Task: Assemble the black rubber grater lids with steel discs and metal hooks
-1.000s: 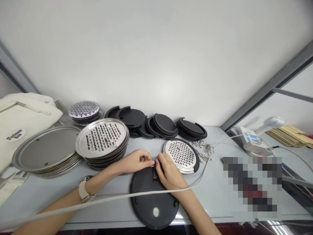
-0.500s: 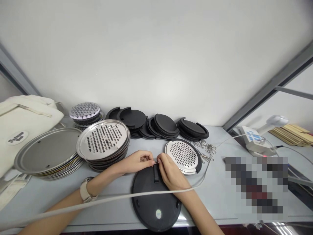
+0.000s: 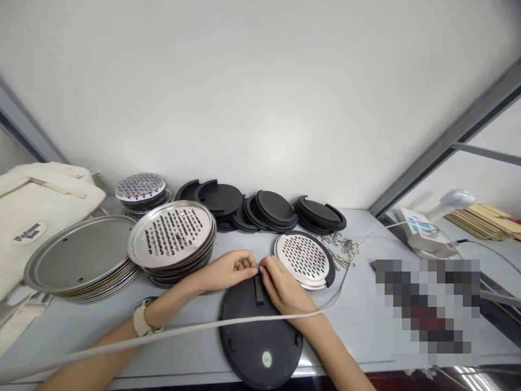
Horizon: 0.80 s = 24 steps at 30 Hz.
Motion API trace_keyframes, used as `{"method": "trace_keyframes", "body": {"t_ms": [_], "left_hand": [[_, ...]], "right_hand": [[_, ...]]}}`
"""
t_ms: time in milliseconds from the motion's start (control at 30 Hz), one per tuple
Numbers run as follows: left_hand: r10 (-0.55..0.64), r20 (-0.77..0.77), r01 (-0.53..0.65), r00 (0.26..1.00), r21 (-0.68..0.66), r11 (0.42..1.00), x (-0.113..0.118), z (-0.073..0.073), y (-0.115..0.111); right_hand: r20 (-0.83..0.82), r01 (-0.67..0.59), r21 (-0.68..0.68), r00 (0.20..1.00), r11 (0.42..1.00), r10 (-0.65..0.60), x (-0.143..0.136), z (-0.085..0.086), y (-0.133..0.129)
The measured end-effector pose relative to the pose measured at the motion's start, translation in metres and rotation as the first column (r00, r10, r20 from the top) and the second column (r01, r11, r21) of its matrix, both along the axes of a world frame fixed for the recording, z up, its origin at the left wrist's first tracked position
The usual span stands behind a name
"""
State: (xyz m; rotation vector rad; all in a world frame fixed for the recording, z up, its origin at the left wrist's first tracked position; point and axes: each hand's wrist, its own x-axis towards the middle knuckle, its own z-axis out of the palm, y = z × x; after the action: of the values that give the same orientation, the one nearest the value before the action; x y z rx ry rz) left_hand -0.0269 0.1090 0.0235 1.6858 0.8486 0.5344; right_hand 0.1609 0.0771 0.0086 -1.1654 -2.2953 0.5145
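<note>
A round black plate lies in front of me at the table's front edge, with a raised strip near its far rim and a small pale sticker. My left hand meets its far rim from the left, thumb and fingers pinched together. From the right, my right hand rests over the rim with its fingers curled by the strip's far end. The fingertips of both hands nearly touch there. Whatever they pinch is too small or hidden to name. Just beyond my right hand sits a perforated metal disc in a black holder.
Metal plates and slotted discs are stacked at left beside a cream bag. Black round holders line the wall. Metal hooks lie right of the disc. A white cable crosses above my forearms. A handheld scanner stands far right.
My right fingertips have shifted slightly left at the plate's rim. The left hand keeps its pinch, and the view has moved a little.
</note>
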Motion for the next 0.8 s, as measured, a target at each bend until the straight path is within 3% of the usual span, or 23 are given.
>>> {"method": "trace_keyframes", "body": {"t_ms": [500,600,800], "left_hand": [[0.107,-0.083,-0.091,0.991,0.176,0.980,0.006,0.001,-0.006],[0.151,-0.108,-0.120,0.983,0.252,0.960,0.006,0.003,-0.007],[0.161,-0.131,-0.122,0.978,0.267,0.956,0.005,0.012,-0.008]], "right_hand": [[-0.002,0.043,0.030,0.999,0.999,-0.043,0.000,0.002,-0.003],[-0.010,0.042,0.028,0.999,0.999,-0.041,0.000,0.003,-0.003],[-0.009,0.041,0.041,0.999,0.998,-0.041,0.000,0.004,-0.004]]}}
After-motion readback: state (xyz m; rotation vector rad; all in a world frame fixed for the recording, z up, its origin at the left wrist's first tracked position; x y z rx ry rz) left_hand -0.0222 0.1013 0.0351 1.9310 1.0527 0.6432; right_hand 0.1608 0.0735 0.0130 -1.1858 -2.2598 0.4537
